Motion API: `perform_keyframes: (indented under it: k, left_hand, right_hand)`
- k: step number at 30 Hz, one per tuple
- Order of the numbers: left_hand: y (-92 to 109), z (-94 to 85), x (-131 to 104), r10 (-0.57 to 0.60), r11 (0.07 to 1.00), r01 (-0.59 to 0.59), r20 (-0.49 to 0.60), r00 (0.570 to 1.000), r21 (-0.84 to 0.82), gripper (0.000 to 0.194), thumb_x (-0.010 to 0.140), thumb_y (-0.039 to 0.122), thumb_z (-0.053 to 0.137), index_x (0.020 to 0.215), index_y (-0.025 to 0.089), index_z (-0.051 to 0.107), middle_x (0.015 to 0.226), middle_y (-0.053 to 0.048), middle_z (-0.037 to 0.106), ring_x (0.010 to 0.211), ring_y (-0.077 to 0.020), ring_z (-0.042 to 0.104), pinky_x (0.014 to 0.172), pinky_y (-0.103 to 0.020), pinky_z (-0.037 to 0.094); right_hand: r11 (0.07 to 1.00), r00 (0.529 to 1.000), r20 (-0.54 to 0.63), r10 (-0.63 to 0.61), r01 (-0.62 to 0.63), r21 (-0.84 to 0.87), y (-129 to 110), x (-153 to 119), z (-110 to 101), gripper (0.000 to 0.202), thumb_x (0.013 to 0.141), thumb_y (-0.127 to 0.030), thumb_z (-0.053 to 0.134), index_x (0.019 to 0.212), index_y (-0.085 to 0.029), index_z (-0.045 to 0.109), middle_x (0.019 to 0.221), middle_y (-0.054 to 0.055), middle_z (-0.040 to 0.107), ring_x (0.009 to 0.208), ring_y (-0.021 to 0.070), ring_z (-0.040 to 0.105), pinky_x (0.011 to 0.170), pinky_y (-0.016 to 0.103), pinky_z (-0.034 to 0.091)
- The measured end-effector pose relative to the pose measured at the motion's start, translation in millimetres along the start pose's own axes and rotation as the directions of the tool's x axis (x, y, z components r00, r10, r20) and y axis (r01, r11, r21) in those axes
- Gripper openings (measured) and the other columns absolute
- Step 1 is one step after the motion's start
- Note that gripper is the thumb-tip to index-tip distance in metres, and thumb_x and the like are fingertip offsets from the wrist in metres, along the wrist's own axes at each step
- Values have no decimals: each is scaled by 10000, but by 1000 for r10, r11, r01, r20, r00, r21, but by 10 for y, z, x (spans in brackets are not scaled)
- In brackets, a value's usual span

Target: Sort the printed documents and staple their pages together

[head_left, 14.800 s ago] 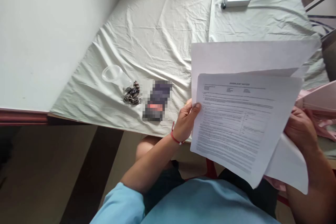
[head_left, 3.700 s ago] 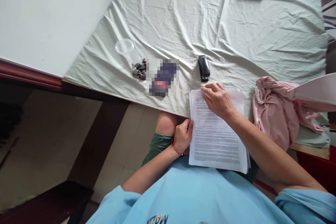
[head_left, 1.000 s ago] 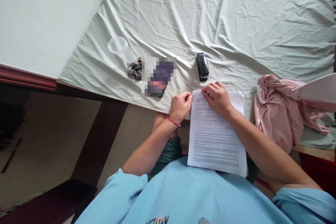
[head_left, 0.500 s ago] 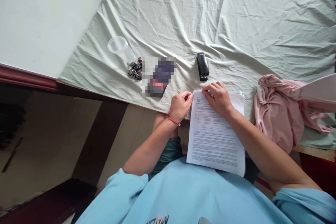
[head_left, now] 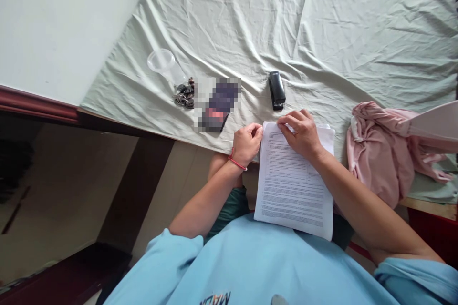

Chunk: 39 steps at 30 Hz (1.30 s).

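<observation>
Papers (head_left: 295, 190): a printed, white stack slopes from the table edge toward my blue shirt (head_left: 265, 257).
Left hand (head_left: 246, 144): my thumb and forefinger pinch the top-left corner, other fingers curled.
Right hand (head_left: 299, 133): bent fingers rest on the top edge, covering print; I cannot tell whether they pinch.
Stapler (head_left: 276, 90): black, glossy, just beyond the papers.
Cloth (head_left: 214, 33): pale, wrinkled, under pixelated phone (head_left: 220, 105), metal keys (head_left: 184, 95) and clear plastic cup (head_left: 161, 61).
Right side: bunched pink fabric (head_left: 379, 157).
</observation>
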State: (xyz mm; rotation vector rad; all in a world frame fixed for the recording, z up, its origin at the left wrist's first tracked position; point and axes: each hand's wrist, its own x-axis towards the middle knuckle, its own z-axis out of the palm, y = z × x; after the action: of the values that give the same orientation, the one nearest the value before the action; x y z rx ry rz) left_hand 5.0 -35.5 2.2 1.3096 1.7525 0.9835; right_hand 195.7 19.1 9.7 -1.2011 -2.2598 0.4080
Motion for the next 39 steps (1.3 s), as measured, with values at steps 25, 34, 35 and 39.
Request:
perform_keyframes:
  k: [25, 34, 35, 39]
  left_hand:
    - [-15, 21, -64, 120, 979, -114, -26, 992, 166, 219, 1006, 287, 546, 905, 191, 714, 828, -51, 757, 729, -169, 660, 693, -278, 461]
    - [-60, 64, -88, 222, 924, -211, 4, 975, 319, 277, 1063, 275, 477, 1039, 176, 735, 987, -113, 789, 924, -232, 731, 794, -313, 513]
    - [-57, 73, -96, 227, 915, -217, 11, 974, 341, 274, 1065, 282, 481, 1055, 176, 733, 1000, -117, 787, 935, -237, 732, 794, -315, 516]
    - [-29, 92, -126, 206, 893, -204, 39, 978, 400, 223, 1052, 297, 530, 1035, 193, 727, 1001, -102, 781, 933, -236, 732, 765, -308, 514]
  right_hand:
    - [997, 999, 32, 19, -21, 81, -6, 94, 52, 116, 990, -312, 652, 980, -253, 752, 918, 20, 798, 929, 244, 630, 884, 410, 364]
    - [996, 998, 54, 33, -38, 78, -45, 93, 43, 161, 996, -313, 645, 894, -264, 759, 892, 18, 786, 926, 246, 619, 879, 414, 363]
    - [996, 998, 55, 35, -40, 80, -49, 92, 39, 159, 995, -314, 649, 892, -263, 760, 889, 16, 786, 921, 244, 617, 874, 412, 362]
    - [996, 998, 52, 25, -30, 84, -63, 80, 24, 166, 999, -323, 651, 897, -262, 767, 879, 14, 782, 916, 235, 605, 871, 408, 367]
